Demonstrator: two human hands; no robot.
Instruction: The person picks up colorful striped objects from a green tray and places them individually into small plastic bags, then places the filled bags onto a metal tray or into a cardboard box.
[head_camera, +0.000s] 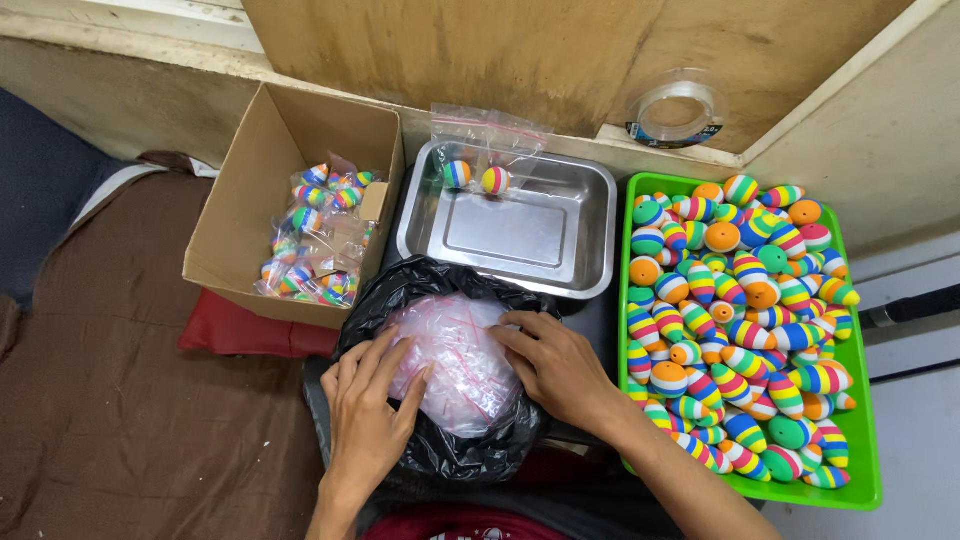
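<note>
A black plastic bag (390, 290) lies open in front of me, holding a stack of small clear zip bags (455, 350). My left hand (368, 405) rests flat on the left side of the stack, fingers spread. On the stack's right side my right hand (555, 365) presses down, fingertips pinching at the top zip bag. Behind the black bag sits a steel tray (520, 235) with a clear zip bag (485, 135) holding two striped foam floats (475, 177).
A green tray (860, 480) at the right is heaped with several rainbow-striped foam floats (735, 310). A cardboard box (245, 190) at the left holds several filled zip bags. A roll of clear line (680, 110) leans on the wooden board behind. Brown cloth covers the left.
</note>
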